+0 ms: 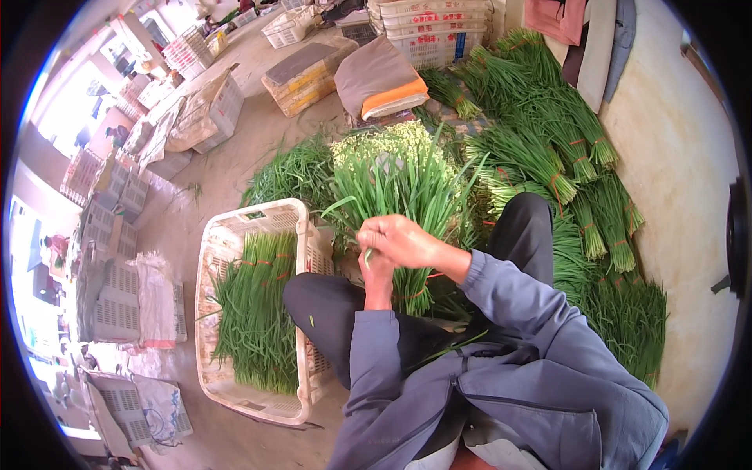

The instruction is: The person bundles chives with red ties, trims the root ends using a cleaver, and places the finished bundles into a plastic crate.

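In front of my lap my two hands meet, over the near side of an upright bunch of garlic chives (392, 188). My right hand (403, 239) is closed, its fingers curled over the top of my left; what they grip is hidden. Below it my left hand (377, 274) is closed too, with a small green leaf (368, 254) showing at its fingers. The bunch's lower part (411, 294) shows beside my right wrist, near a red band. Left of my knee, a white plastic crate (205, 313) holds banded green bundles (258, 313).
Many tied green bundles (533, 157) are heaped along the wall at right. Loose greens (294, 172) lie beyond the crate. Farther off are a folded cloth stack (380, 74), a yellow taped box (309, 74) and stacked white crates (431, 31). More crates (117, 294) line the left side.
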Demonstrator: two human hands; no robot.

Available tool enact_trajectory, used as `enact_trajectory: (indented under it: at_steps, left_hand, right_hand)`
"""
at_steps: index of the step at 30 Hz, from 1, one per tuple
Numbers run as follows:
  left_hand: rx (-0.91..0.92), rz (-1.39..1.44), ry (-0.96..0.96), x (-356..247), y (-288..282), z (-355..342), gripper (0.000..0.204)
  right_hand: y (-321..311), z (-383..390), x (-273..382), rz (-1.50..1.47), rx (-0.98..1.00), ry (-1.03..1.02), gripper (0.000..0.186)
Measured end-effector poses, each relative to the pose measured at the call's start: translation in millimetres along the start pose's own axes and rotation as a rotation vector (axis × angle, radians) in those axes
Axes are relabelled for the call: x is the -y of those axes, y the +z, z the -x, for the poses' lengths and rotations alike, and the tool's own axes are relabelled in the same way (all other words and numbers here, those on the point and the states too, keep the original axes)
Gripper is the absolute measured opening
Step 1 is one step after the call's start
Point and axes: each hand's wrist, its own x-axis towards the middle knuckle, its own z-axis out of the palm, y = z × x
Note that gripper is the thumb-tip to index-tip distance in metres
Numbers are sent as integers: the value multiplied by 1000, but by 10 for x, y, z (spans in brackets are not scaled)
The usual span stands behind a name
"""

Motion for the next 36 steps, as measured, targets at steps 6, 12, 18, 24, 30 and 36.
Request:
enact_trajectory:
  at_steps: [6,12,18,24,30,36]
  left_hand:
    - [-12,-39,-71,11,-70,-32,35]
    - [-13,288,-144,152,-213,-154,42]
    - [20,402,-165,79,-146,-149,44]
    - [57,311,-158,99,-173,-136,47]
    - [54,289,-150,129,-149,-124,47]
    - [-27,412,-177,319,-290,-248,42]
  right_hand:
    - [-102,565,502,-311,762,250,20]
    - [-500,791,-93,153,354,311,16]
    - [-715,581,94,220,-93,240,17]
    - [-746,78,132,244,-391,-32,17]
    - [-886,-197,-6,-27,-216,176,20]
    - [-1233,263,-185,-825,-390,-85,13]
